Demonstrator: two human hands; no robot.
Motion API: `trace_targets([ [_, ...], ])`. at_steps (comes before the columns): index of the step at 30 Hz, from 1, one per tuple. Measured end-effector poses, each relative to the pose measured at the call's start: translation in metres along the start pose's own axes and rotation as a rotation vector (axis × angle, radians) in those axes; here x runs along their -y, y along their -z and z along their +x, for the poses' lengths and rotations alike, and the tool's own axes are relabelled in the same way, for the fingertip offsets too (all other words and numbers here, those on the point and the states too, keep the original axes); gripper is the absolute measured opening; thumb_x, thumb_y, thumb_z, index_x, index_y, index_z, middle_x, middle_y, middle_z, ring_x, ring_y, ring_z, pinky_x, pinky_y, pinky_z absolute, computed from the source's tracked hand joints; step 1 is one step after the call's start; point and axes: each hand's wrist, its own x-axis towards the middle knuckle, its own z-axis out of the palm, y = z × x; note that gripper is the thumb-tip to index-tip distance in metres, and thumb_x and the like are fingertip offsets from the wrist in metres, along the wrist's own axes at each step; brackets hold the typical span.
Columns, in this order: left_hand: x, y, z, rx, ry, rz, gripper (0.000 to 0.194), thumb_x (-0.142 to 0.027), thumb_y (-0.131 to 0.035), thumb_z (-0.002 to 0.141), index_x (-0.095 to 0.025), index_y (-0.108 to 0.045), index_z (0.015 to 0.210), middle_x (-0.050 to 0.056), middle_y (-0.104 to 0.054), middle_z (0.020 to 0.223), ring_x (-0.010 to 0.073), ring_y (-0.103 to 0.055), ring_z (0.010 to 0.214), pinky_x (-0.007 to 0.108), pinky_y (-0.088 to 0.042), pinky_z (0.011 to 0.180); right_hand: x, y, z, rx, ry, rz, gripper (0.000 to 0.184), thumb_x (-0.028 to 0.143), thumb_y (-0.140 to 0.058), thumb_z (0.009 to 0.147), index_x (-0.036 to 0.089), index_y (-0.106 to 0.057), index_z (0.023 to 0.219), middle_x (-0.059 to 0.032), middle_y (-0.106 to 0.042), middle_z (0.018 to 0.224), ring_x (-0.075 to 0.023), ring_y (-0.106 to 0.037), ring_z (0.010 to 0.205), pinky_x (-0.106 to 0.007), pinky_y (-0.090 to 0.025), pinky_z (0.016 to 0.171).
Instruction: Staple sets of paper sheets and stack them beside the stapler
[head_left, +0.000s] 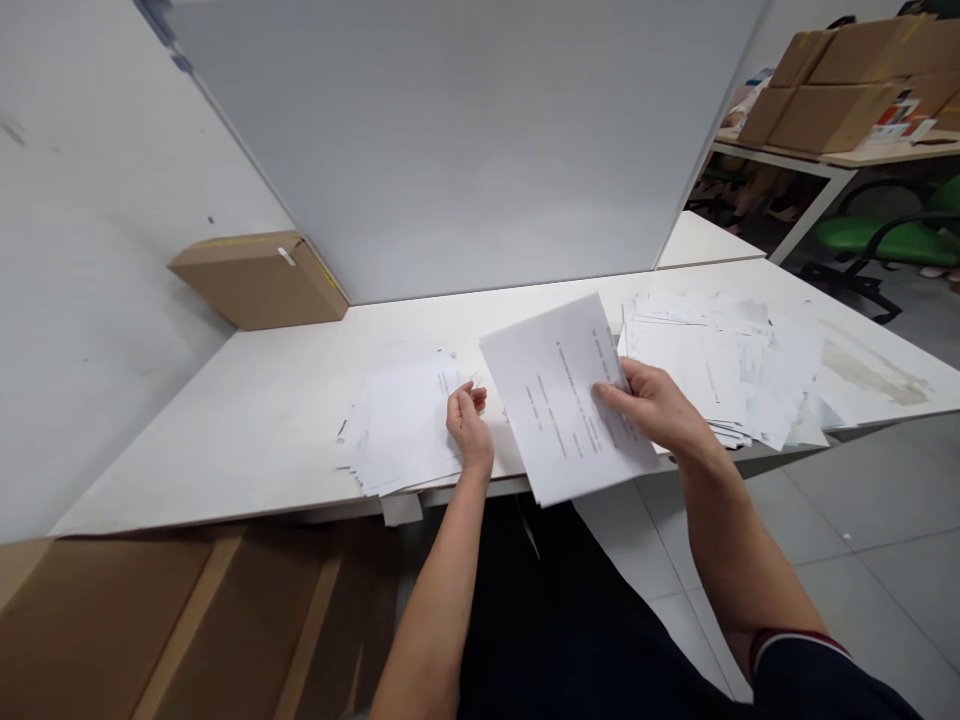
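Observation:
Several sheets of printed paper (551, 400) are in my right hand (652, 405), raised above the table's front edge and tilted. Its thumb lies on top of the print, and the other fingers are hidden beneath or at the far edge. My left hand (471, 425) hovers at the right side of a loose paper stack (409, 425), its fingers curled in with nothing visible in them. Whether it touches the stack, I cannot tell. To the right of the held sheets, a messier spread of papers (690, 365) lies on the table.
The white table (247, 430) meets a whiteboard (480, 150) at the back. A flat cardboard box (262, 285) leans at the back left. Large cardboard boxes (112, 620) stand below the table at left. Behind on the right are more boxes (832, 115) and a green chair (862, 235).

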Motion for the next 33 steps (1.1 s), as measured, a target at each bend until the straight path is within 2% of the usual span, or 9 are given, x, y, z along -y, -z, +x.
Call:
trace_targets([
  [2, -0.003, -0.002, 0.003, -0.005, 0.024, 0.027, 0.026, -0.035, -0.046, 0.086, -0.016, -0.059, 0.097, 0.004, -0.062, 0.081, 0.0116, -0.061, 0.077, 0.026, -0.046, 0.075, -0.025, -0.005, -0.004, 0.115, -0.172, 0.197, 0.028, 0.036, -0.058, 0.076, 0.017, -0.060, 0.097, -0.0054, -0.067, 0.081, -0.0197, -0.064, 0.073, -0.028, -0.048, 0.057],
  [4, -0.004, -0.006, 0.007, 0.026, 0.020, 0.108, 0.022, -0.027, -0.045, 0.086, -0.016, -0.058, 0.100, 0.004, -0.063, 0.083, 0.0116, -0.061, 0.079, 0.028, -0.047, 0.077, -0.048, -0.012, -0.011, 0.188, -0.309, 0.290, 0.030, 0.033, -0.060, 0.075, 0.017, -0.061, 0.100, -0.0057, -0.069, 0.083, -0.0207, -0.065, 0.075, -0.028, -0.050, 0.059],
  [7, -0.001, -0.011, 0.014, 0.143, -0.098, 0.345, 0.026, -0.016, -0.041, 0.085, -0.018, -0.058, 0.103, 0.005, -0.063, 0.090, 0.0131, -0.060, 0.084, 0.031, -0.048, 0.082, -0.073, -0.020, -0.022, 0.181, -0.419, 0.348, 0.028, 0.032, -0.061, 0.074, 0.016, -0.061, 0.097, -0.0050, -0.070, 0.082, -0.0201, -0.066, 0.070, -0.028, -0.050, 0.057],
  [10, 0.006, -0.013, 0.015, 0.280, -0.303, 0.598, 0.034, -0.009, -0.036, 0.083, -0.017, -0.060, 0.106, 0.009, -0.062, 0.099, 0.0163, -0.059, 0.094, 0.034, -0.046, 0.089, -0.085, -0.024, -0.025, 0.120, -0.437, 0.353, 0.029, 0.033, -0.061, 0.074, 0.016, -0.061, 0.096, -0.0052, -0.071, 0.086, -0.0202, -0.067, 0.071, -0.027, -0.051, 0.058],
  [13, 0.011, -0.013, 0.012, 0.393, -0.468, 0.728, 0.041, -0.005, -0.034, 0.081, -0.017, -0.060, 0.110, 0.010, -0.060, 0.104, 0.0185, -0.056, 0.101, 0.036, -0.044, 0.093, -0.090, -0.026, -0.021, 0.097, -0.413, 0.342, 0.029, 0.034, -0.061, 0.074, 0.016, -0.061, 0.097, -0.0053, -0.071, 0.088, -0.0205, -0.067, 0.073, -0.026, -0.051, 0.058],
  [15, 0.011, -0.012, 0.010, 0.451, -0.514, 0.777, 0.045, -0.002, -0.034, 0.081, -0.018, -0.059, 0.114, 0.009, -0.059, 0.105, 0.0191, -0.054, 0.103, 0.036, -0.044, 0.094, -0.091, -0.027, -0.016, 0.084, -0.408, 0.341, 0.029, 0.034, -0.060, 0.074, 0.016, -0.061, 0.098, -0.0055, -0.071, 0.087, -0.0202, -0.067, 0.073, -0.026, -0.051, 0.057],
  [21, 0.010, -0.014, 0.007, 0.558, -0.496, 0.967, 0.055, 0.002, -0.032, 0.078, -0.022, -0.058, 0.121, 0.009, -0.055, 0.105, 0.0209, -0.050, 0.099, 0.037, -0.043, 0.091, -0.086, -0.028, -0.010, 0.068, -0.419, 0.256, 0.027, 0.034, -0.060, 0.074, 0.016, -0.062, 0.094, -0.0060, -0.071, 0.088, -0.0197, -0.067, 0.072, -0.026, -0.050, 0.056],
  [25, 0.011, -0.014, 0.005, 0.564, -0.497, 0.990, 0.056, 0.003, -0.033, 0.078, -0.024, -0.060, 0.119, 0.008, -0.054, 0.106, 0.0210, -0.048, 0.097, 0.037, -0.043, 0.091, -0.084, -0.029, -0.008, 0.080, -0.409, 0.266, 0.027, 0.033, -0.060, 0.074, 0.016, -0.061, 0.094, -0.0055, -0.071, 0.084, -0.0199, -0.067, 0.071, -0.026, -0.050, 0.056],
  [33, 0.011, -0.014, 0.004, 0.570, -0.489, 0.996, 0.060, 0.006, -0.030, 0.075, -0.022, -0.061, 0.118, 0.009, -0.053, 0.104, 0.0213, -0.047, 0.099, 0.037, -0.043, 0.091, -0.081, -0.030, -0.007, 0.082, -0.397, 0.242, 0.028, 0.033, -0.060, 0.073, 0.016, -0.061, 0.095, -0.0071, -0.071, 0.091, -0.0230, -0.067, 0.078, -0.030, -0.053, 0.061],
])
